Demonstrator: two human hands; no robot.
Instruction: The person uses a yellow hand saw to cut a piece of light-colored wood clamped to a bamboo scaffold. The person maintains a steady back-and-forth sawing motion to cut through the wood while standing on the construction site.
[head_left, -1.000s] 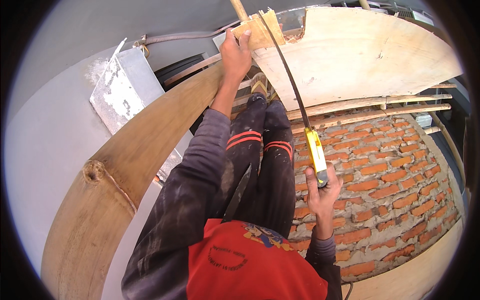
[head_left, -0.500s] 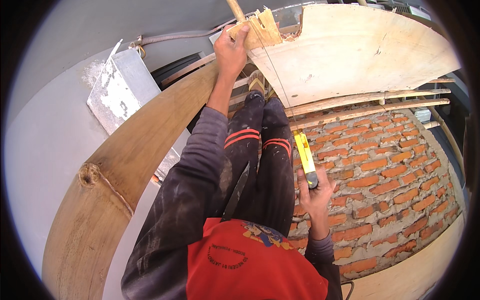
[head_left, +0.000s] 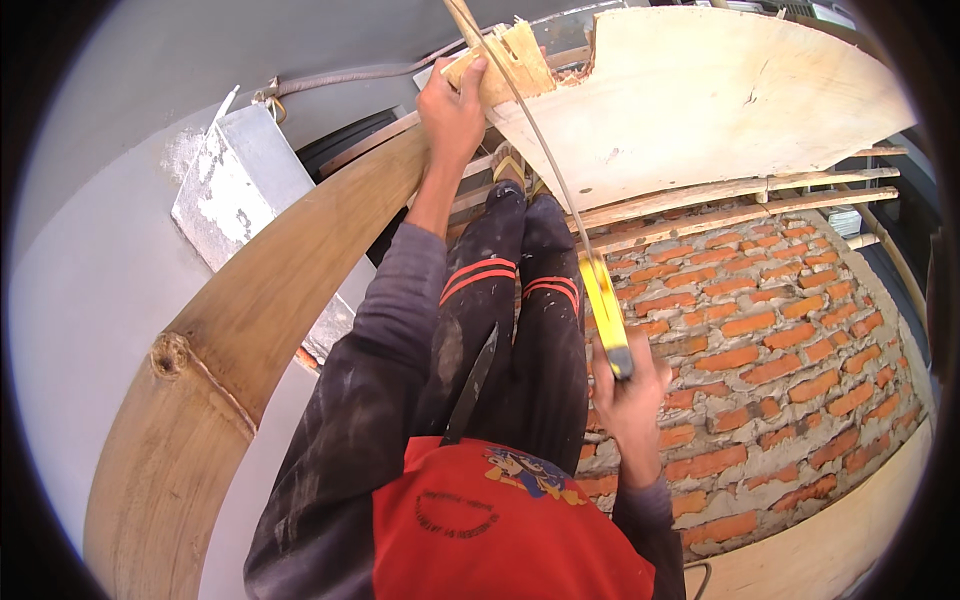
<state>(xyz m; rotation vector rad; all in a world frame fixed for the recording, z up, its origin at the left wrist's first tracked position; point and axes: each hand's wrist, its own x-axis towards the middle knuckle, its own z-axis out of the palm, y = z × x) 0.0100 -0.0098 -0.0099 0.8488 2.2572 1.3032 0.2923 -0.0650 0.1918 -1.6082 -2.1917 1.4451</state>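
Here, from afar, I see the left hand [head_left: 451, 118] gripping the wood piece [head_left: 525, 62] at the left corner of the plywood [head_left: 700, 110], nearer it than the right hand [head_left: 632, 388], closed round the yellow-handled saw [head_left: 603, 303] slanting lengthwise away and leftward toward that piece.

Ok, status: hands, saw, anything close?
Left hand gripping jagged tan wood piece. Right hand holding yellow-handled saw. Blade across piece. Brown bamboo pole beside left forearm.
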